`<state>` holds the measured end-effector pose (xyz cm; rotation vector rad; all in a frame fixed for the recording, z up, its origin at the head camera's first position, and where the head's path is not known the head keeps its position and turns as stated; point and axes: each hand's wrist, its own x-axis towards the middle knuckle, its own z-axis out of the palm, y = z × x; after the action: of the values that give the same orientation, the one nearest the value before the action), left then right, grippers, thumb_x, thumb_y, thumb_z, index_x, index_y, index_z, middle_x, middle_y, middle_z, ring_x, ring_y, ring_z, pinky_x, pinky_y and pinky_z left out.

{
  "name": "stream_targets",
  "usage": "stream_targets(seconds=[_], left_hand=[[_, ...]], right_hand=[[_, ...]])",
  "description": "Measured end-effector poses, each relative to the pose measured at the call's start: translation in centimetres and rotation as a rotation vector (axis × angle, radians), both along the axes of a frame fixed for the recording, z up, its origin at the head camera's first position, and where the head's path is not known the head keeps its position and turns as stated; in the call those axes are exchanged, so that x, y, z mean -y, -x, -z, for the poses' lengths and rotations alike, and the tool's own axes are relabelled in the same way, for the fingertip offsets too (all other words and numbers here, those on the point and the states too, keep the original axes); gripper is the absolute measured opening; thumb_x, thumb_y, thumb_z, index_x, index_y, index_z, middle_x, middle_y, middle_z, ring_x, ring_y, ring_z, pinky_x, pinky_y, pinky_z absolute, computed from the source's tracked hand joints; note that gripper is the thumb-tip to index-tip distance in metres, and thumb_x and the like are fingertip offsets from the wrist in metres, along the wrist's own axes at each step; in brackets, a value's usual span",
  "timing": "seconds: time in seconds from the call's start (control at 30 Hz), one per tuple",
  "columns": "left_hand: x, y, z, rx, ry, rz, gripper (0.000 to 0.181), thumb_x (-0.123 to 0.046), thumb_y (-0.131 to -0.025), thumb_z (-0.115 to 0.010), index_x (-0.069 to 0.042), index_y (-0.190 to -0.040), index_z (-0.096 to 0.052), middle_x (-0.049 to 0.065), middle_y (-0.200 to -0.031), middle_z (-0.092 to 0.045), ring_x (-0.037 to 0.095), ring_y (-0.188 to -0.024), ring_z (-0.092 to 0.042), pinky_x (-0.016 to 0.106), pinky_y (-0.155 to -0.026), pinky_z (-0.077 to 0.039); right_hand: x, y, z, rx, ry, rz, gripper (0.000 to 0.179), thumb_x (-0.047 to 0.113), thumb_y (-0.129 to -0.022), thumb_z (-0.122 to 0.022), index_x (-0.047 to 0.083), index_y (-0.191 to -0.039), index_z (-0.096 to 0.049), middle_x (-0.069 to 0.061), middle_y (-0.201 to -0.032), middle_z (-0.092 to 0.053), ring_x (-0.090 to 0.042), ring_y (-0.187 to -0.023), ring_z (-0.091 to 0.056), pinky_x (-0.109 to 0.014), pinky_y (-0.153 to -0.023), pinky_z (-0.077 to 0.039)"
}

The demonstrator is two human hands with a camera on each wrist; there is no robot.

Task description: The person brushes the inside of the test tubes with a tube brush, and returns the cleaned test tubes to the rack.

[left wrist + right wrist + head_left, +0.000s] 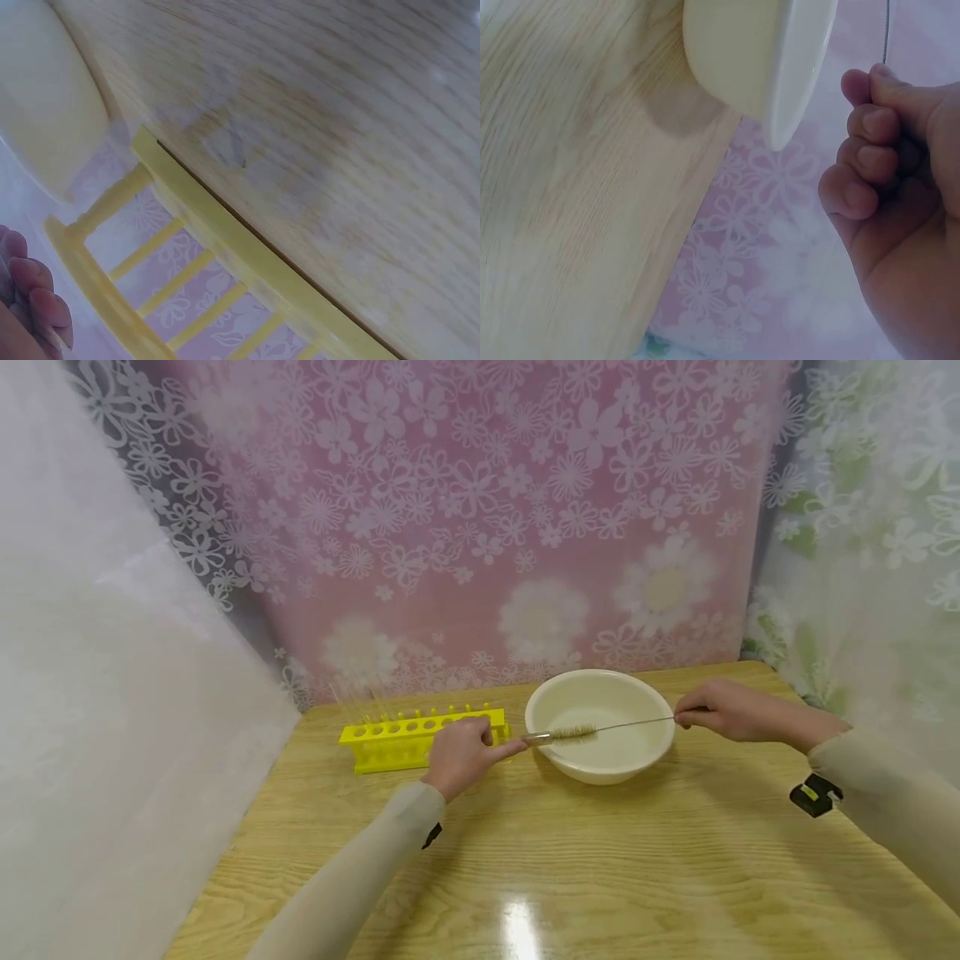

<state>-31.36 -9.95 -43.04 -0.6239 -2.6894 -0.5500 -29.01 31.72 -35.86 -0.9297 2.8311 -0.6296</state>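
Observation:
My left hand (465,752) grips a clear glass test tube (537,739), its mouth pointing right over the basin's left rim. At that mouth sits the bristled head of a test tube brush (573,732); most bristles show outside the glass, and whether the tip is inside I cannot tell. Thumb and forefinger of my right hand (723,710) pinch the far end of the brush's thin wire handle (886,37), the other fingers curled in. Beneath the brush stands a cream-white basin (600,772). In the left wrist view only the left fingers (34,277) show, at the edge.
Left of the basin, partly behind my left hand, stands a yellow test tube rack (497,718). Several clear test tubes (362,703) stand in its left end. The wooden table (600,877) meets a pink flowered curtain (465,527) at the back.

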Motion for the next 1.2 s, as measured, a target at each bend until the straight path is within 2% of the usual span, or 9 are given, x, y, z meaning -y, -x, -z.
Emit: stream_targets(seconds=[0.13,0.3,0.4,0.57,0.87,1.07,1.2], left_hand=[[0.0,0.0,-0.1,-0.016,0.012,0.009,0.067,-0.084,-0.08,-0.054,-0.019,-0.064,-0.046,-0.006,-0.054,-0.038,0.009,-0.044,-0.029,0.025,-0.042,-0.021],[-0.2,-0.2,-0.3,-0.016,0.021,-0.007,0.065,-0.081,-0.081,-0.058,-0.019,-0.064,-0.048,-0.006,-0.055,-0.04,0.008,-0.044,-0.03,0.024,-0.041,-0.022],[-0.5,-0.2,-0.4,-0.005,0.014,0.002,0.063,-0.079,-0.081,-0.059,-0.02,-0.065,-0.049,-0.006,-0.055,-0.042,0.009,-0.044,-0.032,0.025,-0.041,-0.024],[-1.7,-0.3,-0.7,0.009,0.008,0.05,0.061,-0.08,-0.081,-0.059,-0.021,-0.065,-0.05,-0.007,-0.056,-0.047,0.009,-0.045,-0.04,0.026,-0.042,-0.029],[-3.5,-0.6,-1.5,0.027,-0.004,0.035,0.062,-0.08,-0.08,-0.061,-0.021,-0.065,-0.05,-0.008,-0.054,-0.047,0.009,-0.044,-0.041,0.025,-0.04,-0.031],[-3.5,-0.6,-1.5,-0.006,0.024,0.023,0.065,-0.082,-0.08,-0.058,-0.02,-0.064,-0.048,-0.007,-0.053,-0.044,0.01,-0.042,-0.037,0.025,-0.041,-0.028],[-3.2,-0.6,-1.4,-0.001,0.037,0.023,0.065,-0.083,-0.079,-0.058,-0.021,-0.066,-0.048,-0.007,-0.054,-0.045,0.01,-0.043,-0.037,0.025,-0.041,-0.027]], right_hand=[[0.2,0.1,-0.3,-0.016,0.006,0.005,0.014,0.018,-0.101,-0.062,0.019,-0.097,-0.075,0.013,-0.082,-0.067,-0.001,-0.064,-0.048,-0.026,-0.062,-0.043],[0.9,0.0,-0.7,-0.045,-0.012,-0.006,0.014,0.016,-0.101,-0.063,0.019,-0.098,-0.076,0.01,-0.088,-0.072,0.001,-0.071,-0.056,-0.026,-0.064,-0.047],[2.0,0.0,-0.9,-0.04,-0.034,-0.007,0.015,0.015,-0.101,-0.061,0.019,-0.096,-0.075,0.009,-0.085,-0.07,0.0,-0.067,-0.052,-0.026,-0.063,-0.045],[4.9,0.1,-0.7,-0.037,-0.051,-0.054,0.019,0.017,-0.103,-0.058,0.019,-0.089,-0.071,0.006,-0.079,-0.065,-0.002,-0.063,-0.045,-0.026,-0.063,-0.04],[9.9,0.8,0.5,-0.085,0.016,-0.167,0.021,0.011,-0.102,-0.059,0.012,-0.083,-0.069,0.003,-0.07,-0.062,-0.001,-0.056,-0.036,-0.025,-0.06,-0.038],[11.2,0.8,0.8,-0.169,-0.012,-0.199,0.02,0.007,-0.1,-0.061,0.012,-0.082,-0.069,0.003,-0.073,-0.067,0.001,-0.057,-0.042,-0.024,-0.061,-0.04],[11.2,0.9,0.8,-0.224,-0.013,-0.226,0.019,0.007,-0.099,-0.063,0.013,-0.082,-0.069,0.003,-0.073,-0.067,0.002,-0.059,-0.045,-0.024,-0.061,-0.041]])
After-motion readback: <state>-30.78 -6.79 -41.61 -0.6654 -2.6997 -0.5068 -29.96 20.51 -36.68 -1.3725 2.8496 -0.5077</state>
